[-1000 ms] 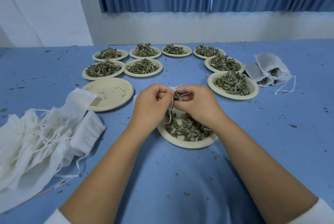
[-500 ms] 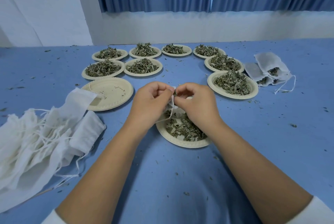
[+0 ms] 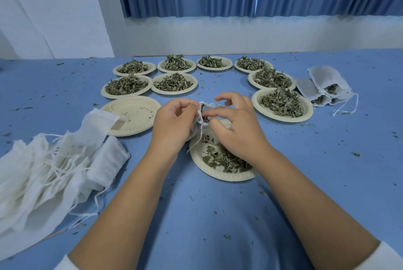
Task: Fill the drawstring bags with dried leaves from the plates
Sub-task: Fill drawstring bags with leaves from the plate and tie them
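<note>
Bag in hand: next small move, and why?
Probably reach the right hand down for a pinch of leaves from the near plate. The left hand holds the bag above it, its mouth is not drawn shut, and leaves remain on the plate.
</note>
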The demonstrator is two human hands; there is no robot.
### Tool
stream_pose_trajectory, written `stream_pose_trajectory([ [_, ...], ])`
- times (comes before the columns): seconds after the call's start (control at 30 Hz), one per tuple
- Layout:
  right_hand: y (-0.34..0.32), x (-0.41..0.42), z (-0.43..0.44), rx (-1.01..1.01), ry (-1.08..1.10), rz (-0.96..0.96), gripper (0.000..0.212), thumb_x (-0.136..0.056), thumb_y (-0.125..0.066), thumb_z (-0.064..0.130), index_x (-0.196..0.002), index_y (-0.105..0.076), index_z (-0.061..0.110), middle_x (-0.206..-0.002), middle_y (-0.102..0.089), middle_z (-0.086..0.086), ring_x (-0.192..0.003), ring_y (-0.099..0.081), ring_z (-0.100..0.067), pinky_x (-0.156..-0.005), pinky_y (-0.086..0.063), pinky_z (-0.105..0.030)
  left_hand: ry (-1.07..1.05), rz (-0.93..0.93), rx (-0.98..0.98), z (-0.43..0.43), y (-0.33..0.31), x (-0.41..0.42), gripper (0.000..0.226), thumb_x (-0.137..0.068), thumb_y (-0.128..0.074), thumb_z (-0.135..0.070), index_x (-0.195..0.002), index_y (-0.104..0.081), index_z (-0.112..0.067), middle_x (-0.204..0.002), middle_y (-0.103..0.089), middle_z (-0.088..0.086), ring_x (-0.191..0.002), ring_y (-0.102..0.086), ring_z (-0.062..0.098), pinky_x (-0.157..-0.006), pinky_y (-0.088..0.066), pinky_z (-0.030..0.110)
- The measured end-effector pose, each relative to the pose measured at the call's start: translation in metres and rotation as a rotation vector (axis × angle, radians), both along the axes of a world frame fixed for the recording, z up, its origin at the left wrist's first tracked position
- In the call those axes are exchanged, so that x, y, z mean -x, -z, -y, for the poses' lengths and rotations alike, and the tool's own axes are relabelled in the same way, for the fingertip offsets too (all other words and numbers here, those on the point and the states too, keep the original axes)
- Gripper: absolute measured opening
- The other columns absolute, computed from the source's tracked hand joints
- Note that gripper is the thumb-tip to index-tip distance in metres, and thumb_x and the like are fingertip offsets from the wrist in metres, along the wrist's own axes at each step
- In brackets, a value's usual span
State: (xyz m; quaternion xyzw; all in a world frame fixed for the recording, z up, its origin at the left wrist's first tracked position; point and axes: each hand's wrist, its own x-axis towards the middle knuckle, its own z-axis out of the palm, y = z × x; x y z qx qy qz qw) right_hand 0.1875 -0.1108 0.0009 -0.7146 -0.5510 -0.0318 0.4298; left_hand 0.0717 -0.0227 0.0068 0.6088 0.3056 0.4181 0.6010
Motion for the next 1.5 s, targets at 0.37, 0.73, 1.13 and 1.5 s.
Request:
stream_pose_trajectory([
  [0.37,-0.002,-0.009,0.003,0.061,-0.036,-0.014,0.025,-0.089,-0.052,0.023,-0.089,-0.077,0.027,-0.131,-0.053,0.006,-0.129,-0.032,-0.011,-0.102,-0.016,-0.007,-0.045,-0.112,-0.157,0.004,0.001,-0.001,0.014,-0.094,-0.059,-0.014,-0.082,-0.066,-0.02,-0.05,-0.057,-0.014,-0.043,-0.047,-0.001,-0.049,-0.04,0.014],
  [0.73,0.01,-0.009,-0.003,0.342,-0.185,0.045,0.041,-0.092,-0.033,0.028,-0.106,-0.072,0.025,-0.153,-0.032,0.0,-0.143,-0.011,-0.02,-0.117,-0.014,-0.041,0.0,-0.106,-0.119,0.003,0.0,-0.001,0.013,-0.096,-0.058,-0.013,-0.085,-0.065,-0.015,-0.048,-0.052,-0.015,-0.04,-0.044,-0.001,-0.044,-0.036,0.012],
  [1.13,-0.009,-0.035,0.014,0.454,-0.252,-0.066,0.005,-0.078,-0.07,0.033,-0.079,-0.073,0.037,-0.074,-0.064,0.025,-0.063,-0.055,0.004,-0.058,-0.041,-0.009,-0.108,-0.195,-0.163,-0.004,0.002,0.003,0.015,-0.094,-0.057,-0.014,-0.083,-0.066,-0.019,-0.064,-0.056,-0.002,-0.052,-0.044,0.008,-0.056,-0.037,0.023],
  [1.5,-0.005,-0.033,0.013,0.632,-0.295,0.028,0.017,-0.075,-0.081,0.035,-0.089,-0.073,0.039,-0.096,-0.063,0.02,-0.092,-0.058,-0.002,-0.087,-0.05,-0.031,-0.115,-0.195,-0.147,-0.005,0.002,0.004,0.013,-0.093,-0.057,-0.016,-0.085,-0.067,-0.019,-0.068,-0.056,0.001,-0.052,-0.044,0.008,-0.056,-0.038,0.021],
])
